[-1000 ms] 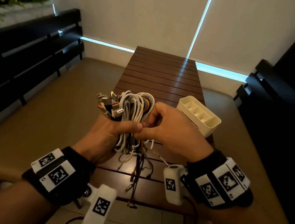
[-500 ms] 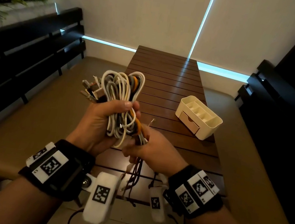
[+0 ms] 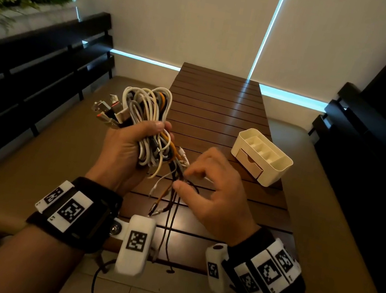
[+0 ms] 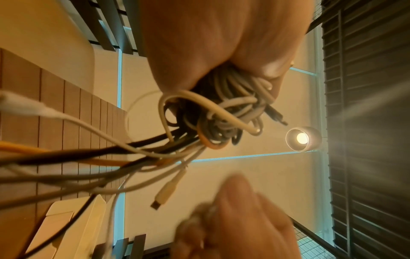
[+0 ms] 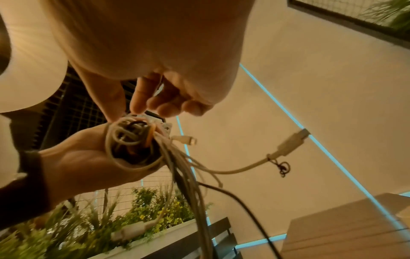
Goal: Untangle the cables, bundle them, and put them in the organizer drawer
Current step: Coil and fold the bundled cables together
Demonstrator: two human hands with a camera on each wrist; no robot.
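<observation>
Left hand [image 3: 126, 150] keeps its grip closed around the tangled bundle of white, grey and orange cables [image 3: 151, 124], held above the brown slatted wooden worktop [image 3: 219, 104]. Right hand [image 3: 215, 191] has shifted right since 0.5 s ago, now pinching a thin dark strand [image 3: 182, 183] below the bundle.

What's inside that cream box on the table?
The organizer has open top compartments, and the parts visible hold nothing. Its near wall hides their floors. The drawer below is shut, so its contents cannot be seen.
</observation>
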